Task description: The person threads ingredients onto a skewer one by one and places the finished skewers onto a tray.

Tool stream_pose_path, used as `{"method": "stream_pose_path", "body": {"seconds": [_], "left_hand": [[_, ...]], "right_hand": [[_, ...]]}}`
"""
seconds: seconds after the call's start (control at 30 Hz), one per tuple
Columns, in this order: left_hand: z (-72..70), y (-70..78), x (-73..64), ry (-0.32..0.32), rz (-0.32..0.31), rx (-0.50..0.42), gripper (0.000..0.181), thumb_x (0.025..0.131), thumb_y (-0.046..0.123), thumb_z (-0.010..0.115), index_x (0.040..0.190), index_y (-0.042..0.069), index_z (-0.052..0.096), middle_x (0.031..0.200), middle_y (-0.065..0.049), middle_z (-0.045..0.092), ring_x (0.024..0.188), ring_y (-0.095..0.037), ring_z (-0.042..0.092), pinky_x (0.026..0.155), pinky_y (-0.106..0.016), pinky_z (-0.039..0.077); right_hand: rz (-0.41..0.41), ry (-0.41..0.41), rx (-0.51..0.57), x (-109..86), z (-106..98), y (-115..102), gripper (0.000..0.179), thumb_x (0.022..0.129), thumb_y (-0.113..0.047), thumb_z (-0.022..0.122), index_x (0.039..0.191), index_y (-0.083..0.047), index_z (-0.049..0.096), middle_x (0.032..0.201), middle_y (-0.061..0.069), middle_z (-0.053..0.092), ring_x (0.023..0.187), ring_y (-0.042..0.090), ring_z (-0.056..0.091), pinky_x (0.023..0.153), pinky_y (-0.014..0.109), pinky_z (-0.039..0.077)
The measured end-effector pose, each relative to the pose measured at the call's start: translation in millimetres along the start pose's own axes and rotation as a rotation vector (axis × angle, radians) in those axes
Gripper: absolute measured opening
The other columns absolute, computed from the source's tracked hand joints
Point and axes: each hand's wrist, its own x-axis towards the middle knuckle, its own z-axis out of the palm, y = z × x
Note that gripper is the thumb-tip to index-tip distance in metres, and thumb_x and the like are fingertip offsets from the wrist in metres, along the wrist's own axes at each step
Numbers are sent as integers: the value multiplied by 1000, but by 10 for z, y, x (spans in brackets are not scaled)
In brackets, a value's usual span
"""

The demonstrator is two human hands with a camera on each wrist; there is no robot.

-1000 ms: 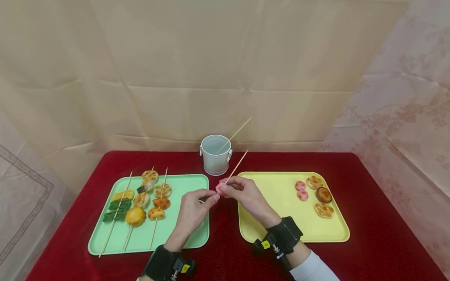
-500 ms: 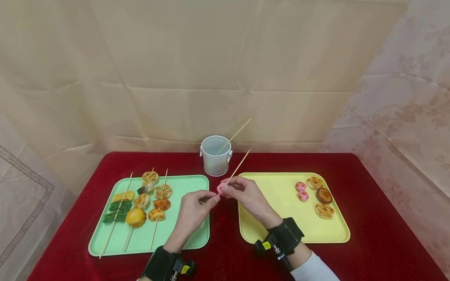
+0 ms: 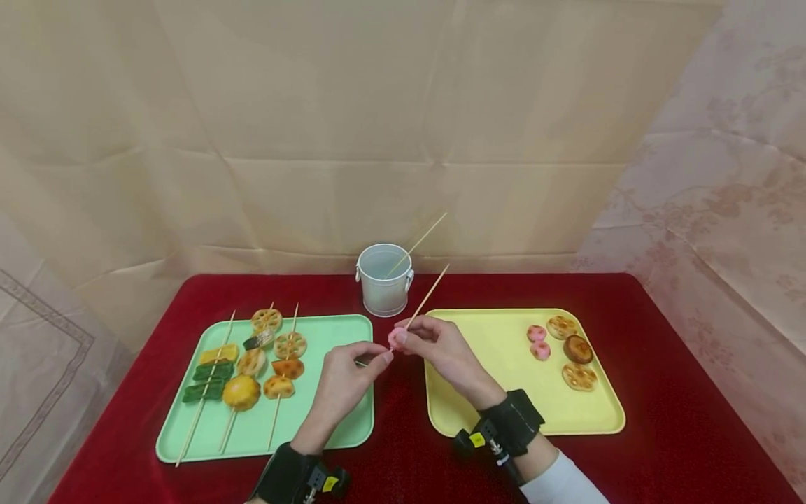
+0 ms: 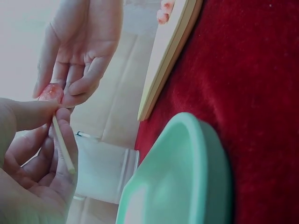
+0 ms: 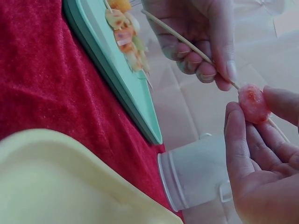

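Over on the red-clothed counter (image 3: 403, 455), a rectangular green tray (image 3: 336, 332) and rectangular yellow tray (image 3: 497, 343) flank a grey metal bucket (image 3: 385, 292). Before the bucket, the left hand (image 3: 346, 374) and right hand (image 3: 447, 353) pinch, respectively, a slim wooden skewer (image 3: 428, 296) and the rounded pink piece (image 5: 253, 103) threaded on it.

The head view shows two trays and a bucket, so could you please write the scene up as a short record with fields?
left hand: pinches the held skewer
right hand: holds the pink piece, threaded on that skewer
green tray: three loaded skewers
yellow tray: two pink rounds, two lotus slices, one brown round
bucket: upright, one stick leaning in it
table: red cloth
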Motion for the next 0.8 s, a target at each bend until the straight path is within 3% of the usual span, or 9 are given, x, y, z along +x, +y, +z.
{"method": "stream_pose_path", "body": {"seconds": [0.23, 0.37, 0.57, 0.73, 0.8], "left_hand": [[27, 28, -6, 38, 23, -6, 11, 92, 16, 79, 98, 7, 82, 84, 1, 77, 76, -13, 67, 67, -27, 54], [46, 20, -5, 45, 26, -1, 11, 92, 16, 79, 97, 7, 82, 82, 1, 76, 75, -13, 66, 67, -28, 54], [37, -29, -19, 67, 20, 16, 8, 91, 15, 79, 94, 8, 82, 79, 3, 74, 74, -12, 64, 65, -28, 52], [15, -53, -18, 72, 3, 7, 8, 91, 13, 79, 95, 8, 82, 80, 2, 75, 75, -12, 65, 65, -27, 52], [7, -52, -11, 77, -1, 2, 8, 91, 13, 79, 96, 7, 82, 81, 2, 75, 75, -12, 66, 65, -27, 52]], "right_hand": [[10, -26, -13, -2, -23, -15, 38, 99, -25, 73, 125, 3, 67, 112, 10, 76, 103, 22, 72, 93, 35, 57], [16, 13, -118, -9, -157, -72, 40, 99, -27, 72, 127, 1, 67, 114, 13, 75, 103, 27, 73, 92, 38, 58], [32, 129, -361, -95, -553, -174, 39, 99, -34, 71, 124, -4, 70, 114, 15, 74, 102, 35, 71, 90, 42, 57], [15, 221, -588, -244, -982, -239, 36, 101, -36, 68, 120, -5, 72, 112, 13, 74, 101, 31, 70, 87, 42, 57], [36, 259, -663, -321, -1154, -254, 39, 101, -40, 67, 121, -7, 72, 114, 11, 74, 96, 27, 69, 78, 39, 57]]}}
